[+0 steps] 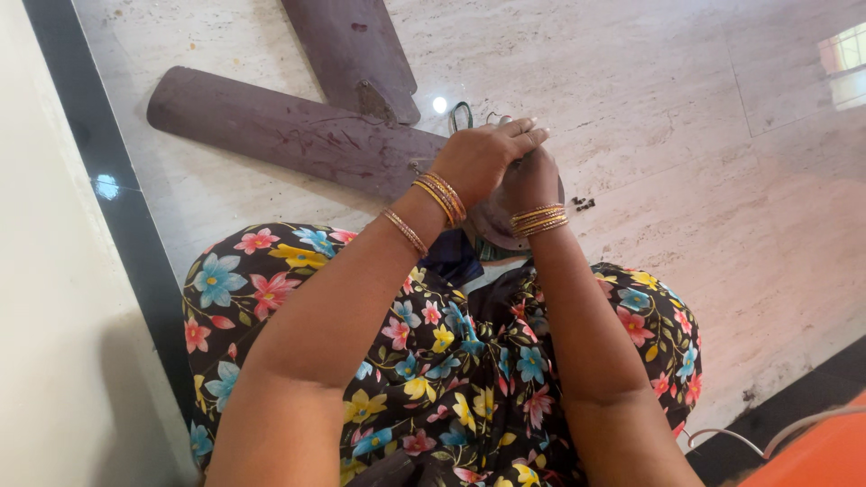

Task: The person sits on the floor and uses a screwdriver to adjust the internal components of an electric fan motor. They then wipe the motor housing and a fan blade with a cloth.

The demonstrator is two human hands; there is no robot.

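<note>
Fan hub: a dark round motor housing (505, 227) sits on the floor just ahead of the seated person's knees, mostly hidden under both hands, which seem to brace it against turning.
Left hand (478, 160): laid over the top of the hub, fingers (521, 133) pressed together and stretched flat; what lies beneath them cannot be told.
Right hand (529, 179): curled against the hub beneath the left; its grip is hidden.
Blades: two brown fan blades (280, 126) fan out from the hub, flat on the marble floor (686, 117).
Nearby: small dark screws (585, 205) lie just right of the hub; a green loop (462, 115) shows beyond it.
Obstruction: the stacked hands and bangles (538, 219) block the view of the hub.
</note>
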